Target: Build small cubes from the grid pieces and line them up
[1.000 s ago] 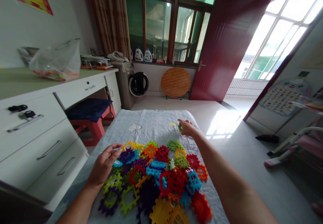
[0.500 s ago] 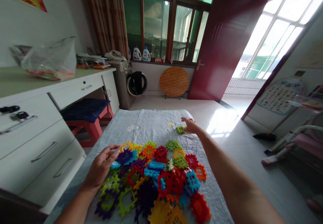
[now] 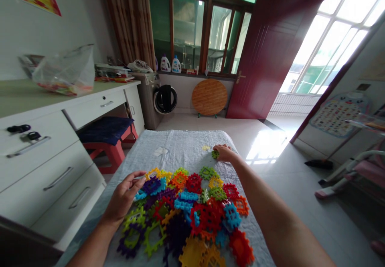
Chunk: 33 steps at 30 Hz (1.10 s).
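Note:
A pile of colourful interlocking plastic tiles [image 3: 192, 210] lies on a pale blue quilted cloth [image 3: 177, 148] in front of me. My left hand [image 3: 123, 196] rests at the pile's left edge, fingers loosely spread, touching a purple tile [image 3: 151, 185]. My right hand [image 3: 224, 153] reaches to the far right of the cloth, its fingers closed around a small green tile [image 3: 215, 153]. A small yellow piece [image 3: 205, 147] lies just left of it.
A white desk with drawers [image 3: 51, 150] stands at the left, a plastic bag [image 3: 64, 72] on top and a red stool [image 3: 110, 148] under it. A washing machine [image 3: 156, 98], round wooden tabletop [image 3: 209, 97] and open red door [image 3: 264, 54] are beyond. Tiled floor lies to the right.
My right hand set the green tile down on the cloth half a second ago, then closed its fingers round it again. My left hand has hardly moved.

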### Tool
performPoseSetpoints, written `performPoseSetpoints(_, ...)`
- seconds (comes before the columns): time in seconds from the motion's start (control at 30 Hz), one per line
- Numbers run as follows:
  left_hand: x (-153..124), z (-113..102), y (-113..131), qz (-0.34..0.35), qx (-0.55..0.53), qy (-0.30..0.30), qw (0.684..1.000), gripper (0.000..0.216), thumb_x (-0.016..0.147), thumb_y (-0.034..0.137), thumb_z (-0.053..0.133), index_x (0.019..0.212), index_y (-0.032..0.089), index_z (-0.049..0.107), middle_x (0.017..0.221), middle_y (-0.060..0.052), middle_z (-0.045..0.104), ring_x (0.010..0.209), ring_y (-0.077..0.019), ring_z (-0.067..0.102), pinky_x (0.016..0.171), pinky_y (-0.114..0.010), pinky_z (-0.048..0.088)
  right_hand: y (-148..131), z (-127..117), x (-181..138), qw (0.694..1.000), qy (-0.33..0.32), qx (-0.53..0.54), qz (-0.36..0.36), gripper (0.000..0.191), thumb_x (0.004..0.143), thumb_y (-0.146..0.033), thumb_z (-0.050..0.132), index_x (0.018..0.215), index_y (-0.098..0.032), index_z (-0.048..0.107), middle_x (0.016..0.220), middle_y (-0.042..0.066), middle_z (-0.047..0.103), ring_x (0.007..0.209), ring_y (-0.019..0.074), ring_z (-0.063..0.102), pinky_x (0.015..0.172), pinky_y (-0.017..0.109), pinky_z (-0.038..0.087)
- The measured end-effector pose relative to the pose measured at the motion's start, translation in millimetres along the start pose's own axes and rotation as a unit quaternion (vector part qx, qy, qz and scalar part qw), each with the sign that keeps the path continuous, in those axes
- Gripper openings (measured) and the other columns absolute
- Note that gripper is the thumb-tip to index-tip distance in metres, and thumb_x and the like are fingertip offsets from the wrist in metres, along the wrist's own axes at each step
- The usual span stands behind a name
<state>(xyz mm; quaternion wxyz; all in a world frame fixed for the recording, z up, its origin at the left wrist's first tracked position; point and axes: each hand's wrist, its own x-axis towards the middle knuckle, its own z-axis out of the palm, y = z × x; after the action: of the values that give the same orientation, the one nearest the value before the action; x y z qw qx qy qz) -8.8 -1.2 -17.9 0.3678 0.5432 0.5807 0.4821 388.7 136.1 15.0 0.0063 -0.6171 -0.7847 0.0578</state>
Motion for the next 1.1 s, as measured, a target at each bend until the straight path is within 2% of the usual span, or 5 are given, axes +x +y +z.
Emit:
performPoseSetpoints(0.3,-0.6,0.9,1.2,0.006,0.002,-0.001,1.0,0.051,0.073,0.054,0.06,0.108,0.017,0.06,0.086,-0.004,0.07,0.084,-0.022,0.064,0.08,-0.035,0.05,-16.2,-4.4,-22.8,0.998,0.039,0.046,-0.028,0.066,0.066,-0.02,0.063,0.131,-0.022,0.047,0.13,0.009,0.051,0.111,0.0293,0.046,0.086,0.037,0.037)
performPoseSetpoints(0.5,-1.4,2.3,1.8,0.015,-0.005,-0.011,1.0,0.049,0.074,0.053,0.06,0.108,0.017,0.06,0.089,-0.004,0.07,0.086,-0.0218,0.063,0.084,-0.036,0.047,-60.8,13.0,-64.0,0.992,0.042,0.07,-0.097,0.059,0.066,-0.042,0.07,0.12,-0.021,0.057,0.11,0.01,0.059,0.104,0.0296,0.049,0.085,0.039,0.037)
performPoseSetpoints(0.6,-1.8,2.0,1.2,0.014,-0.012,-0.006,1.0,0.05,0.074,0.054,0.06,0.107,0.017,0.06,0.083,-0.003,0.069,0.082,-0.0204,0.063,0.078,-0.032,0.047,-72.9,19.9,-72.6,0.993,0.05,0.059,-0.09,0.058,0.063,-0.033,0.071,0.117,-0.02,0.058,0.105,0.01,0.058,0.1,0.0281,0.05,0.083,0.038,0.039)
performPoseSetpoints(0.9,-2.6,2.3,2.5,0.013,-0.029,0.017,0.999,0.05,0.07,0.054,0.062,0.103,0.016,0.062,0.08,-0.002,0.066,0.08,-0.0189,0.06,0.074,-0.027,0.045,-46.7,8.3,-97.5,0.966,0.089,0.195,-0.147,0.064,0.06,-0.007,0.056,0.123,-0.018,0.05,0.118,0.009,0.056,0.109,0.0224,0.05,0.096,0.037,0.038)
performPoseSetpoints(1.1,-3.2,2.7,1.9,0.011,-0.025,0.029,0.999,0.051,0.069,0.054,0.062,0.104,0.016,0.062,0.078,-0.002,0.065,0.081,-0.0201,0.06,0.074,-0.028,0.045,-40.2,15.0,-118.0,0.983,0.053,0.152,-0.088,0.067,0.061,-0.009,0.06,0.127,-0.015,0.048,0.123,0.012,0.053,0.113,0.0261,0.046,0.097,0.039,0.037)
